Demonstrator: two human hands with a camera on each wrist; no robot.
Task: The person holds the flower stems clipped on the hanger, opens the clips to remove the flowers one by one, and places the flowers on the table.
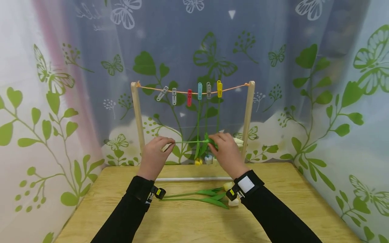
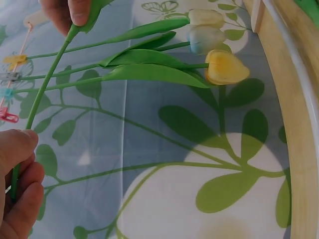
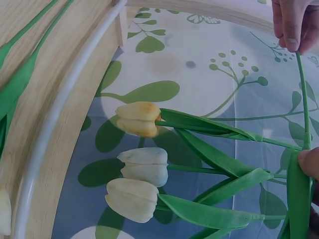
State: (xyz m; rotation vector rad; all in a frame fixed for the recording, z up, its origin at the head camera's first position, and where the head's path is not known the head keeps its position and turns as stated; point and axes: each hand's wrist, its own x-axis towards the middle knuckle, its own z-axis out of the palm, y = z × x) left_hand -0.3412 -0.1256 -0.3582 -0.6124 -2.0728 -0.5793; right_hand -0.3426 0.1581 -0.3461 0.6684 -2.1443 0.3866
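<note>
My left hand (image 1: 156, 153) pinches the stem end of an artificial tulip (image 1: 189, 142), held level before the rack. The fingers of my right hand (image 1: 227, 152) grip it near its leaves, and its white bloom pokes out beyond that hand. Behind, three tulips hang bloom-down from clothespins on an orange cord (image 1: 182, 92): a yellow tulip (image 2: 227, 67), a pale blue tulip (image 2: 207, 40) and a whitish tulip (image 3: 131, 200). The light blue clothespin (image 1: 200, 91), a grey clothespin (image 1: 208, 90) and the yellow clothespin (image 1: 219, 89) hold their stems.
Wooden posts (image 1: 138, 114) carry the cord at both sides. A red clothespin (image 1: 189, 98) and two whitish clothespins (image 1: 174, 96) hang on it without flowers. Two more tulips (image 1: 194, 199) lie on the wooden table (image 1: 182, 222), in front of a white rod (image 1: 194, 179).
</note>
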